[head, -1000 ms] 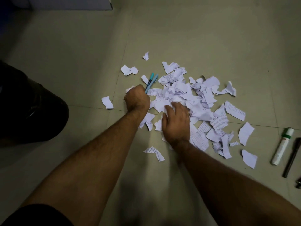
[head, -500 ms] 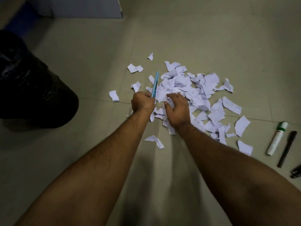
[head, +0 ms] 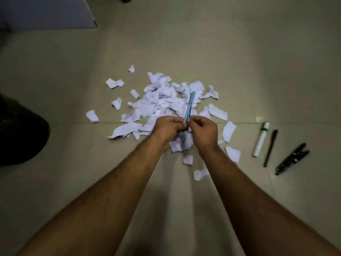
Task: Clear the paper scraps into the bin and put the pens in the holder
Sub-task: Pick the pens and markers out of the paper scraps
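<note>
- fingers [head: 172,121] of the left hand [head: 168,129] are curled tight round the lower end of the slim light-blue plastic pens [head: 188,110]; the right hand [head: 203,131] sits right next to it, thumb and fingers pinching the same pens, so both hands have hold of them
- far left edge: the dark round bin with a black liner [head: 20,133], only partly in shot, well apart from everything else
- next over, the torn white paper scraps [head: 158,102] are spread in a loose heap on the pale tiled floor [head: 239,52], with stray bits off to the left of the heap and a few just below the hands
- the blue pens stick up and away from the hands, over the middle of the heap, looks like two held together
- right of the scraps, lying on the floor: a white marker with a green band [head: 261,139], then a thin black pen [head: 270,147] just beside it, then a pair of chunkier black pens [head: 292,161] touching each other
- top left corner there's a flat grey-blue panel [head: 46,12], can't tell what it is
</note>
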`<action>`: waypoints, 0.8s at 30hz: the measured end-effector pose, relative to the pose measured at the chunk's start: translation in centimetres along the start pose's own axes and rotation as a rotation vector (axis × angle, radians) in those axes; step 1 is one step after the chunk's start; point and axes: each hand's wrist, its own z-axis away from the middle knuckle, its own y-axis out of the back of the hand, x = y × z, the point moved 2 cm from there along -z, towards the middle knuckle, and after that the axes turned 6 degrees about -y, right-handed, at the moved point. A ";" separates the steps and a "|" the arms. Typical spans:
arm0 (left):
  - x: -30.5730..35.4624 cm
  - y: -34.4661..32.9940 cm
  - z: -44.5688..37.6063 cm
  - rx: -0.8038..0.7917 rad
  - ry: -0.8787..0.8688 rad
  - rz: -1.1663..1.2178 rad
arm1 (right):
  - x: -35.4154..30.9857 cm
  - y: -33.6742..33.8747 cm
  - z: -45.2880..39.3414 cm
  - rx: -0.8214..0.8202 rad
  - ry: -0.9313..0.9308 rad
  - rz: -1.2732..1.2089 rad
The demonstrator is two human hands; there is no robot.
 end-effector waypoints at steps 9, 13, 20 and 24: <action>-2.9 -18.1 4.5 -0.217 -0.026 -0.289 | 4.6 18.8 3.0 0.590 -0.224 -0.100; -3.6 -25.6 8.1 -0.334 -0.274 -0.636 | 6.1 25.4 5.4 0.810 -0.309 -0.013; -5.2 -30.2 10.1 -0.381 -0.443 -0.973 | 7.9 28.4 5.6 0.853 -0.447 0.021; -6.0 -30.1 10.3 -0.433 -0.531 -1.051 | 7.5 28.0 5.9 0.873 -0.431 0.004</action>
